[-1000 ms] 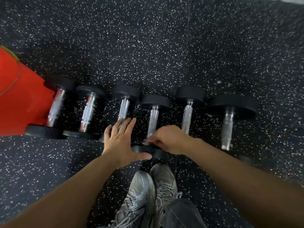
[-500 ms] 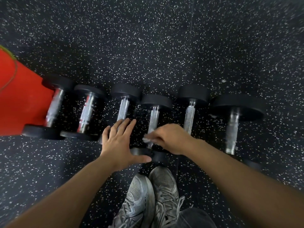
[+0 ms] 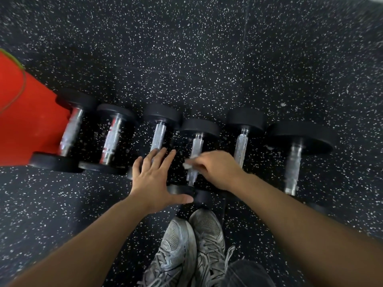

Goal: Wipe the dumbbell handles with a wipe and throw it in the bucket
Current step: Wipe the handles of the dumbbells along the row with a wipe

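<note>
Several dumbbells with black ends and knurled chrome handles lie in a row on the speckled floor. My right hand (image 3: 215, 168) pinches a small white wipe (image 3: 189, 163) against the handle of the fourth dumbbell (image 3: 195, 150) from the left. My left hand (image 3: 154, 179) lies flat with fingers spread over the near end of the third dumbbell (image 3: 158, 137), its thumb touching the fourth dumbbell's near weight (image 3: 180, 190). A red bucket (image 3: 24, 121) stands at the far left, against the first dumbbell (image 3: 70, 131).
My two grey sneakers (image 3: 186, 245) stand just behind the row. A larger dumbbell (image 3: 294, 162) lies at the right end. Speckled black rubber flooring (image 3: 207, 59) stretches beyond the row.
My right hand with the wipe has slid a little up the fourth handle, away from me. My left hand stays flat in the same place.
</note>
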`<state>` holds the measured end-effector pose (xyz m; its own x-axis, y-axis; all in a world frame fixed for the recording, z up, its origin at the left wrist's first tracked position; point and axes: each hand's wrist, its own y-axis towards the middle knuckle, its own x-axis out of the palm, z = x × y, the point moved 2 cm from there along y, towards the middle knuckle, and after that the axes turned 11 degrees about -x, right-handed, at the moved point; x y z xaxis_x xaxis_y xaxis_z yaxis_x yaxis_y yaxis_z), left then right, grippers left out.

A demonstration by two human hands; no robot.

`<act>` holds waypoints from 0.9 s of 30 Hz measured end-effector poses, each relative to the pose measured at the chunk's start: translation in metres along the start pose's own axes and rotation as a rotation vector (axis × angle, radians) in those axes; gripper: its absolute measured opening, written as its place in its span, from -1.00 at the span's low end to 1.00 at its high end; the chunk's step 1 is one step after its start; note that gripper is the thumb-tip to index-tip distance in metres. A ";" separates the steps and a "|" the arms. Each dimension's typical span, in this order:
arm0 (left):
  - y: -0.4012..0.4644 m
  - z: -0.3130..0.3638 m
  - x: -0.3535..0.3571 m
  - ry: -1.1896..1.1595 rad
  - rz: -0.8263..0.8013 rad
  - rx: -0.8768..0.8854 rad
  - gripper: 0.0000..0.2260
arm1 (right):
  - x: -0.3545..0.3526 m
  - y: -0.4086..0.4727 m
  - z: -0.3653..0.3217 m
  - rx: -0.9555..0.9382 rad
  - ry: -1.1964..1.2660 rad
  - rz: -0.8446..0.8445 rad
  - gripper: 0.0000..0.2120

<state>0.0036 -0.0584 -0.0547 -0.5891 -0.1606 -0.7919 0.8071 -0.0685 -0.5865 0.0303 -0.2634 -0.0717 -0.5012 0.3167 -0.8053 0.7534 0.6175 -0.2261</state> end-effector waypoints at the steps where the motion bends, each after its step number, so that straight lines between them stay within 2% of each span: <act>1: 0.000 0.000 0.000 0.000 -0.002 0.004 0.27 | 0.001 -0.003 -0.004 -0.034 -0.029 -0.093 -0.67; 3: 0.001 -0.001 0.000 -0.006 -0.001 0.013 0.26 | 0.004 -0.005 -0.010 -0.090 -0.054 -0.225 -0.68; 4: 0.002 -0.002 0.000 -0.010 -0.002 0.016 0.26 | 0.002 -0.004 -0.012 -0.098 -0.041 -0.225 -0.69; 5: 0.002 -0.002 0.000 -0.014 -0.004 0.019 0.25 | -0.001 -0.001 -0.010 -0.083 -0.018 -0.164 -0.69; 8: 0.001 -0.002 -0.001 -0.019 -0.014 0.023 0.23 | -0.012 0.008 0.004 0.048 0.018 0.193 -0.71; 10: 0.000 -0.001 -0.002 -0.017 -0.015 0.022 0.22 | -0.013 0.012 0.010 0.119 0.001 0.287 -0.71; 13: -0.001 -0.002 -0.004 -0.018 -0.012 0.017 0.22 | -0.004 0.009 0.004 0.096 -0.010 0.214 -0.70; 17: -0.002 -0.011 -0.008 -0.015 -0.014 -0.014 0.23 | 0.004 -0.008 -0.019 -0.028 -0.009 -0.113 -0.67; 19: -0.001 -0.018 -0.010 -0.013 -0.009 -0.028 0.24 | 0.005 -0.010 -0.026 -0.089 -0.038 -0.150 -0.70; 21: -0.001 -0.021 -0.012 -0.014 -0.016 -0.027 0.24 | -0.001 -0.003 -0.023 -0.060 0.001 -0.013 -0.70; 24: -0.002 -0.021 -0.013 -0.029 -0.017 -0.018 0.24 | -0.011 0.008 -0.006 0.066 0.023 0.316 -0.72; 25: -0.002 -0.021 -0.013 -0.032 -0.019 -0.017 0.24 | -0.012 0.011 -0.002 0.097 0.027 0.360 -0.72; 27: -0.002 -0.021 -0.012 -0.040 -0.018 -0.017 0.24 | -0.006 0.012 -0.002 0.101 0.039 0.289 -0.71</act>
<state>0.0085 -0.0360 -0.0474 -0.6010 -0.1992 -0.7740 0.7955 -0.0548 -0.6035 0.0412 -0.2561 -0.0685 -0.2746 0.4974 -0.8230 0.9047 0.4236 -0.0458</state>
